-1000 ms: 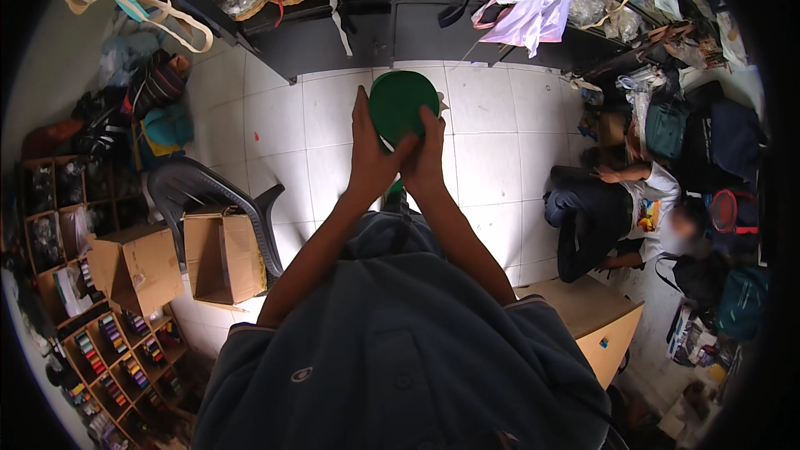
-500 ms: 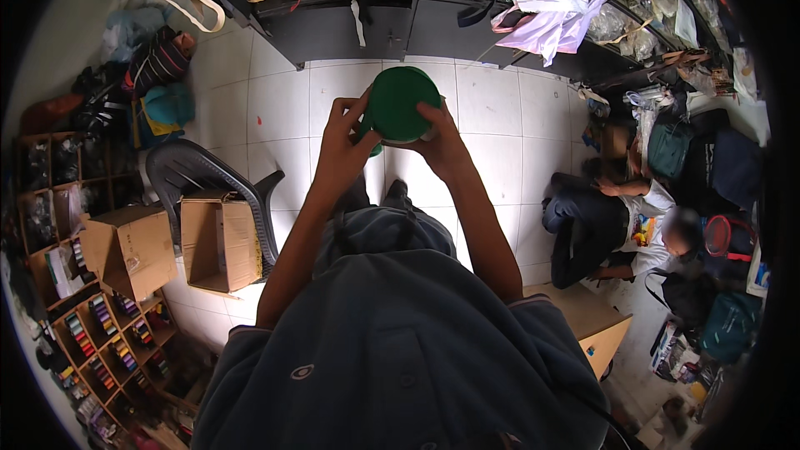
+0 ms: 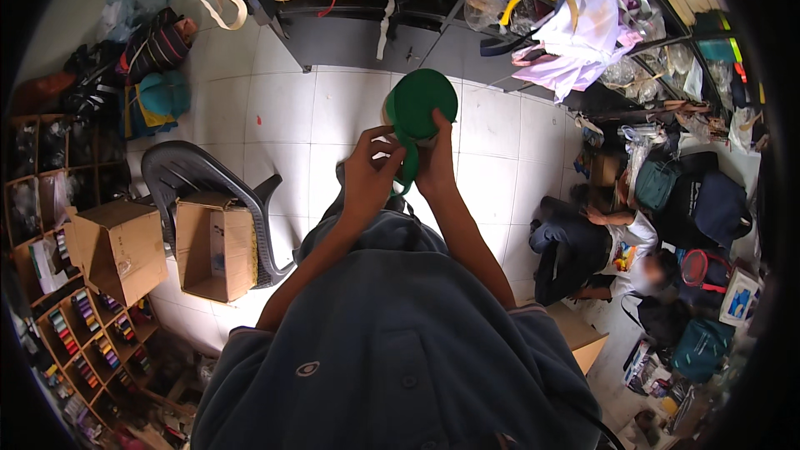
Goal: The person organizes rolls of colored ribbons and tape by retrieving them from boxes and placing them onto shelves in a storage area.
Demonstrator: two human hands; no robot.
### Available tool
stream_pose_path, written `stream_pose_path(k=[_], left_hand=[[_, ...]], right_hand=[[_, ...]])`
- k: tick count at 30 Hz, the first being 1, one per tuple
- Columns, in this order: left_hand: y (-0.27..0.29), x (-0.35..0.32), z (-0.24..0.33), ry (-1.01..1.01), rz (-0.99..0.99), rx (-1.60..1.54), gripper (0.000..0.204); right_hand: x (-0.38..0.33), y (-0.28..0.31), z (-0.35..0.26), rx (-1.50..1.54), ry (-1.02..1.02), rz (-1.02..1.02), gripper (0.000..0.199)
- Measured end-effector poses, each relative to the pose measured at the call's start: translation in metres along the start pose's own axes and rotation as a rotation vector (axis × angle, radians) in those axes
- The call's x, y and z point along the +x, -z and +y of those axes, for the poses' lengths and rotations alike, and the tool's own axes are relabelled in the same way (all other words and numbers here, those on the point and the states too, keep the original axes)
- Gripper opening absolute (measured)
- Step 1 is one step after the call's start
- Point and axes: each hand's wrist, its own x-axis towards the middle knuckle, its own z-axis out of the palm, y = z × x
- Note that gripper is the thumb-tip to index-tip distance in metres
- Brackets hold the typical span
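Observation:
A roll of green webbing tape (image 3: 426, 100) is held out in front of me above the floor, its round flat face turned up. My right hand (image 3: 436, 162) grips the roll at its near right side, with the thumb lying on the top face. From the roll's near left edge a loose green strap end (image 3: 409, 160) hangs down between my hands. My left hand (image 3: 372, 168) is closed on this strap beside the roll, thumb and fingers pinching it. Part of the strap is hidden behind the fingers.
A black plastic chair (image 3: 271, 192) with a cardboard box (image 3: 215, 250) stands at left, near thread shelves (image 3: 92, 342). Dark shelving (image 3: 350, 46) hung with straps is ahead. At right a person (image 3: 612, 242) sits low among bags (image 3: 704, 346).
Both hands held the roll before. My left hand has moved off it onto the loose strap, nearer to me. The roll has shifted slightly right, and the view has turned a little.

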Motion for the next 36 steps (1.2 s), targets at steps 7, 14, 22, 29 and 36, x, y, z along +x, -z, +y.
stream_pose_path(k=[7,14,22,29,36], left_hand=[[0.065,0.053,0.055,-0.757,0.091,0.988,0.096],[0.109,0.098,0.112,-0.724,-0.492,1.334,0.092],[0.138,0.110,0.127,-0.561,-0.529,1.398,0.100],[0.109,0.142,0.248,-0.979,-0.440,1.396,0.108],[0.084,0.159,0.340,-1.432,-0.212,1.212,0.077]], right_hand=[[0.012,-0.068,0.014,-0.302,0.042,-0.139,0.053],[0.032,-0.101,0.034,-0.415,-0.193,-0.204,0.054],[0.054,-0.113,0.058,-0.286,-0.246,-0.238,0.054],[0.058,-0.218,-0.034,-0.529,0.107,-0.395,0.056],[0.026,-0.336,-0.137,-0.471,0.132,-0.593,0.056]])
